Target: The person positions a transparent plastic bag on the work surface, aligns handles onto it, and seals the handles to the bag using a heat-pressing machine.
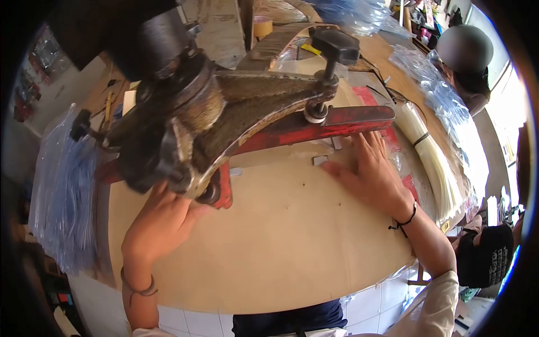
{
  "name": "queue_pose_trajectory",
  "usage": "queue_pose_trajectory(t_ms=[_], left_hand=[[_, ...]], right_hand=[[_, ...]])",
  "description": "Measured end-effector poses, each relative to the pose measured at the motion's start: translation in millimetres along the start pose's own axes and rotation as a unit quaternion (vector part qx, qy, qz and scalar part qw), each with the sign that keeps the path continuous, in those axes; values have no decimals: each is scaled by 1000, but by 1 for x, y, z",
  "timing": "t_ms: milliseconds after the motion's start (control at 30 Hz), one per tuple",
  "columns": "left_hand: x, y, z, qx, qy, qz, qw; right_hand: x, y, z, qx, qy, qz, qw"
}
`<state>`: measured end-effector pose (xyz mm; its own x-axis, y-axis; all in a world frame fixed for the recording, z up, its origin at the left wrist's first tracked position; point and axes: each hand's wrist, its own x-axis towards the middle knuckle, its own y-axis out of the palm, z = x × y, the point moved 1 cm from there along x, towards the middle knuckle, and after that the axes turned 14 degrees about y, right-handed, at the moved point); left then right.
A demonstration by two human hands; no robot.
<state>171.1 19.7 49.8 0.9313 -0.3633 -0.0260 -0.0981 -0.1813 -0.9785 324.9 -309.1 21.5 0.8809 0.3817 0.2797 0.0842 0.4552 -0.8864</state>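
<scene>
A large tan board (252, 247) lies flat in front of me. Over its far part stands a metal machine head (247, 106) with a black knob (335, 45) and a red bar (337, 121). My right hand (368, 171) rests on the board with fingers spread, their tips at the red bar's near edge. Beside its thumb lies a small light-grey piece (320, 160); another small piece (236, 171) lies further left. My left hand (163, 222) lies on the board's left side by the red foot (223, 188), its fingers mostly hidden behind the machine.
Clear plastic strips (64, 191) are heaped at the left. A bundle of pale strips (429, 163) tied with a black band lies at the right, beside more plastic wrap (418, 73). A roll of tape (262, 26) stands at the back. A person (466, 62) is at the upper right.
</scene>
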Motion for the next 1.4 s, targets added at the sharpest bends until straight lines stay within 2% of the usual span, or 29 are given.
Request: queue_pose_trajectory(t_ms=[67, 200, 367, 400, 467, 567, 667, 767, 867, 900, 967, 1100, 1200, 1400], left_hand=[[4, -6, -5, -49, -22, 22, 998], [0, 2, -3, -62, -43, -18, 997], [-1, 4, -5, -70, -38, -60, 995], [-1, 3, -6, -76, -43, -45, 995], [1, -1, -8, -87, -54, -17, 995], [4, -5, -9, -97, -29, -34, 994], [-7, 7, 8, -2, -44, 83, 996], [-4, -7, -8, 3, -27, 16, 1000], [-12, 8, 1, 81, 23, -94, 992], [-14, 4, -4, 56, -27, -62, 996], [-17, 10, 0, 77, 3, -101, 992], [-15, 5, 2, 9, -38, -61, 997], [-14, -7, 7, -27, -49, -33, 998], [-20, -3, 36, -50, -25, 10, 998]], right_hand=[[1, -3, 1, -2, 13, 37, 999], [2, -10, 8, 20, 51, 87, 995], [0, -4, 8, -5, -40, -2, 999], [0, -4, 8, -21, -58, -19, 998], [0, -9, 12, -39, -66, 36, 996], [1, -15, 13, -53, -74, 85, 992], [1, -16, 11, -50, -84, 98, 990], [1, -14, 11, -69, -108, 62, 990], [-1, -12, 12, -81, -102, 61, 990], [-1, -11, 10, -70, -110, 54, 990], [-2, -11, 10, -52, -119, 36, 991], [-1, -12, 10, -32, -91, 71, 993], [-2, -16, 12, -9, -118, 71, 990], [-2, -10, 4, -42, -195, -24, 980]])
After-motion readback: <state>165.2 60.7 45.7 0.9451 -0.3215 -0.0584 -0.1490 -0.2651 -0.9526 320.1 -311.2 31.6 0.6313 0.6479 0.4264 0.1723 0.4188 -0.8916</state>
